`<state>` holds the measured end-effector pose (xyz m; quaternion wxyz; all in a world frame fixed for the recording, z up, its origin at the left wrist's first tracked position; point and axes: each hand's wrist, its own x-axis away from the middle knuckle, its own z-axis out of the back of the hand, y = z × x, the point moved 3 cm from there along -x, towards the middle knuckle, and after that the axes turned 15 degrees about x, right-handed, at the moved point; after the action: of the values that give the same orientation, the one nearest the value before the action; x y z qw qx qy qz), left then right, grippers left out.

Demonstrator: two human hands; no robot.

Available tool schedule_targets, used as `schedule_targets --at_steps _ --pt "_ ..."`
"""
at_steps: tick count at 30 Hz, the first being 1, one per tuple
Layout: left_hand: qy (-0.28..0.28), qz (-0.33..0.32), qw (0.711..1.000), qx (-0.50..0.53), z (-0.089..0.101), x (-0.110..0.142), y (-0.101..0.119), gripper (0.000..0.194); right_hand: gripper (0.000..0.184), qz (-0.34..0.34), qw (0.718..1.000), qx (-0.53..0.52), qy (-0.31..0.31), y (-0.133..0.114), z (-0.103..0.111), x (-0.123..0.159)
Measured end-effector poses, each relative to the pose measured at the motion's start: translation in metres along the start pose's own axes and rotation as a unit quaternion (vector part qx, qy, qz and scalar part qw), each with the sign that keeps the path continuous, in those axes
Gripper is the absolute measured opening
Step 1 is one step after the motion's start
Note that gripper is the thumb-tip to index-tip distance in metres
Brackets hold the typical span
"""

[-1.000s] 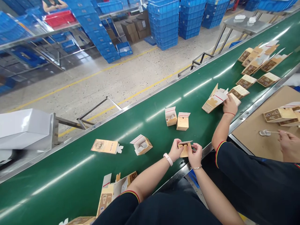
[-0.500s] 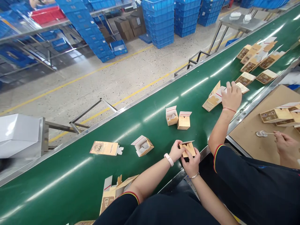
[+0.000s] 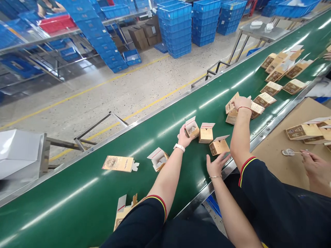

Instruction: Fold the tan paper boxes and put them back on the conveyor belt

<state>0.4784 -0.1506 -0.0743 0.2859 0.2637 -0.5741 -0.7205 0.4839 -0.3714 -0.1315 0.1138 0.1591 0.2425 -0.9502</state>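
Observation:
My left hand [image 3: 184, 136] grips the left side of a small kraft carton [image 3: 192, 127] with a white insert, standing on the green conveyor belt [image 3: 64, 193]. My right hand [image 3: 217, 164] is spread open and holds nothing, just below a tilted kraft carton [image 3: 219, 146] with its lid flap up. Between those two cartons stands a closed-looking kraft box [image 3: 206, 133]. To the left lie a flat printed carton blank [image 3: 118, 163] and an open carton [image 3: 157, 159]. A co-worker's hand [image 3: 243, 102] rests on unfolded cartons farther up the belt.
Several printed cartons [image 3: 279, 70] lie up the belt. A co-worker's other hand [image 3: 312, 168] works over a brown cardboard-topped bench [image 3: 271, 155] at right. Beyond the belt's far rail are a painted floor [image 3: 103, 100] and stacks of blue crates [image 3: 176, 29].
My hands have let go of the carton they held together; it now sits on the belt. My left hand has moved up to another carton. The co-worker's hand has moved onto the unfolded cartons.

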Motion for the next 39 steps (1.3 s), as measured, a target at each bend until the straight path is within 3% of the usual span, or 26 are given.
schedule_targets --at_steps 2,5,8,10,14,16,19,21,23,26,28,31,34,36,39 --pt "0.050 -0.015 0.998 0.029 -0.003 0.020 -0.003 0.087 0.086 0.028 0.999 -0.025 0.006 -0.002 0.012 0.021" --pt "0.121 -0.014 0.989 0.090 -0.001 0.074 -0.016 0.084 0.078 0.091 0.990 -0.111 0.012 -0.003 0.028 0.049" --pt "0.074 -0.027 0.988 0.134 0.007 0.129 -0.031 0.069 0.070 0.151 0.960 -0.235 -0.015 -0.003 0.034 0.052" --pt "0.028 -0.048 0.988 0.147 0.015 0.158 -0.038 0.057 0.064 0.212 0.930 -0.294 -0.065 -0.007 0.031 0.044" --pt "0.004 -0.052 0.987 0.155 0.028 0.191 -0.042 0.047 0.045 0.341 0.857 -0.352 -0.161 -0.023 0.019 0.034" --pt "-0.007 -0.029 0.989 0.146 0.029 0.196 -0.039 0.042 0.035 0.345 0.850 -0.364 -0.161 -0.027 0.016 0.034" --pt "-0.033 0.007 0.993 0.111 0.025 0.195 -0.030 0.029 0.035 0.279 0.875 -0.367 -0.149 -0.026 0.015 0.040" --pt "-0.050 0.013 0.993 0.103 0.019 0.192 -0.025 0.020 0.038 0.188 0.903 -0.360 -0.140 -0.021 0.015 0.046" --pt "-0.029 0.021 0.991 0.131 0.013 0.189 -0.023 0.018 0.031 0.072 0.922 -0.355 -0.135 -0.015 0.013 0.052" --pt "0.056 0.079 0.969 0.225 0.003 0.184 -0.026 0.025 0.042 -0.070 0.909 -0.375 -0.170 -0.009 0.004 0.058" --pt "0.059 0.132 0.949 0.281 -0.006 0.178 -0.027 0.030 0.045 -0.113 0.894 -0.390 -0.188 -0.007 -0.003 0.058" --pt "0.036 0.213 0.925 0.313 -0.018 0.163 -0.023 0.031 0.043 -0.119 0.901 -0.376 -0.181 -0.006 -0.010 0.050" --pt "0.065 0.272 0.908 0.311 -0.027 0.152 -0.018 0.030 0.044 -0.100 0.917 -0.342 -0.180 -0.004 -0.010 0.040" --pt "0.086 0.279 0.907 0.304 -0.031 0.154 -0.012 0.035 0.053 -0.079 0.926 -0.327 -0.171 -0.002 -0.002 0.035" --pt "0.098 0.244 0.924 0.277 -0.027 0.178 0.003 0.048 0.074 0.027 0.967 -0.230 -0.109 -0.007 0.020 0.028"
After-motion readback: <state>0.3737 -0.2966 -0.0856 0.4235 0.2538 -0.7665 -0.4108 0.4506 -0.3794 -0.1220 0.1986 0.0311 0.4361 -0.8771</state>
